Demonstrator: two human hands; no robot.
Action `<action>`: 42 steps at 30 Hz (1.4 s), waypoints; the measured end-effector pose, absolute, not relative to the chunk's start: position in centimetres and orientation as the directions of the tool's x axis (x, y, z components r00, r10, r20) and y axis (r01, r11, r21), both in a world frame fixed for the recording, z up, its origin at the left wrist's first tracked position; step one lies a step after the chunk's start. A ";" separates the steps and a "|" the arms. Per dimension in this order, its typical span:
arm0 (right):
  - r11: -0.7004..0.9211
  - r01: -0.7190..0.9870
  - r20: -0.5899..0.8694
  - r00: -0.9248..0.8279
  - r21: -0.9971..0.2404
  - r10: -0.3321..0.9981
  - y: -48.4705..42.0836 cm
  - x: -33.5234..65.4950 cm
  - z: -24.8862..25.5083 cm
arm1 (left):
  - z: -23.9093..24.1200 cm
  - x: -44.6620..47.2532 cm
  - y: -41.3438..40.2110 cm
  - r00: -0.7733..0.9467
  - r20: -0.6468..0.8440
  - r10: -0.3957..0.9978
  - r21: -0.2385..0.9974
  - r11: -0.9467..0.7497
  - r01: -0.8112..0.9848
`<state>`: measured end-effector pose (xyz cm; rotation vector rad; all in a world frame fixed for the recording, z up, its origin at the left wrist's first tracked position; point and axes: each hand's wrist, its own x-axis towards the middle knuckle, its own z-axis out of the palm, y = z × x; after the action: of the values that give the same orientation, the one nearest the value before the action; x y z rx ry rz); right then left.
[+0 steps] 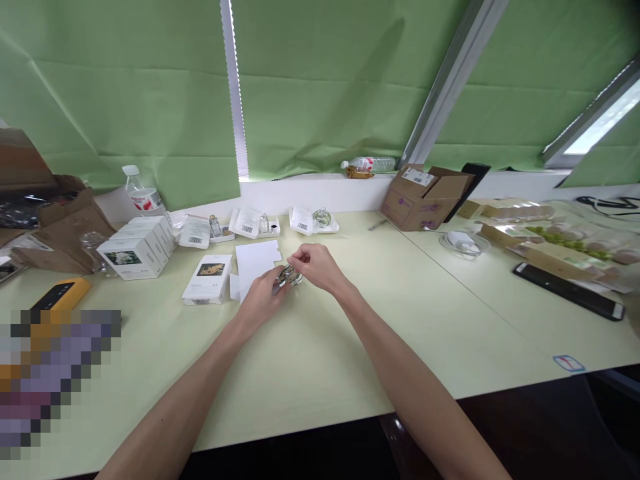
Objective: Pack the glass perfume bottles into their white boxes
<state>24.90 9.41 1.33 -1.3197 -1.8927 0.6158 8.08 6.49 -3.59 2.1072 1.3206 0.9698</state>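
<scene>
My left hand (264, 293) is closed around a small clear, shiny glass bottle (289, 276), tilted just above the table. Pinched together at the bottle's upper end are the fingers of my right hand (316, 265); what lies between those fingertips is hidden. Left of my hands is an unfolded white carton (257, 263), partly behind my left hand. Beside it a white box with a yellow flower picture (208, 279) lies flat. Behind them, a round glass bottle (322, 217) rests on a white tray with a barcoded packet (302, 220).
Two more trays hold small glass bottles (215, 226) and packets. Several white boxes (137, 250) stand at left, near a yellow device (60, 297). Toward the back right are a cardboard box (417, 200), a white cable (463, 244) and a black phone-like slab (567, 291).
</scene>
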 end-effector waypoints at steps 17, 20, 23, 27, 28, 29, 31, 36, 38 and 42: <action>0.308 0.601 0.249 -0.183 -0.738 0.951 9.2 24.7 1.5 | -3.3 8.1 6.3 0.294 0.311 0.904 0.701 -0.427 0.571; 0.321 0.631 0.271 -0.178 -0.707 0.946 9.1 24.7 1.6 | -3.2 8.1 6.3 0.288 0.305 0.908 0.696 -0.419 0.582; 0.330 0.684 0.296 -0.172 -0.651 0.940 8.9 24.5 1.8 | -3.1 8.2 6.2 0.288 0.301 0.909 0.695 -0.416 0.586; 0.324 0.726 0.317 -0.153 -0.607 0.936 8.9 24.4 1.8 | -3.0 8.2 6.2 0.294 0.292 0.910 0.707 -0.412 0.575; 0.320 0.718 0.307 -0.154 -0.618 0.939 8.9 24.4 1.8 | -3.0 8.2 6.2 0.297 0.291 0.909 0.706 -0.414 0.575; 0.315 0.704 0.290 -0.160 -0.636 0.943 8.9 24.4 1.8 | -3.0 8.2 6.2 0.300 0.292 0.908 0.705 -0.416 0.574; 0.302 0.680 0.256 -0.170 -0.669 0.952 9.0 24.5 1.8 | -2.9 8.1 6.2 0.305 0.291 0.907 0.704 -0.419 0.573; 0.301 0.726 0.284 -0.150 -0.618 0.947 8.8 24.4 2.0 | -3.0 8.1 6.2 0.304 0.304 0.903 0.699 -0.429 0.572; 0.299 0.755 0.299 -0.142 -0.584 0.944 8.7 24.2 2.1 | -3.0 8.0 6.2 0.310 0.315 0.897 0.694 -0.440 0.569; 0.308 0.814 0.322 -0.159 -0.493 0.933 8.8 23.9 2.0 | -3.2 8.0 6.4 0.318 0.307 0.897 0.688 -0.440 0.578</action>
<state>23.90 8.76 1.97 -1.5433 -2.0099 0.2733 7.98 6.37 -3.17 2.1330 1.3027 0.9346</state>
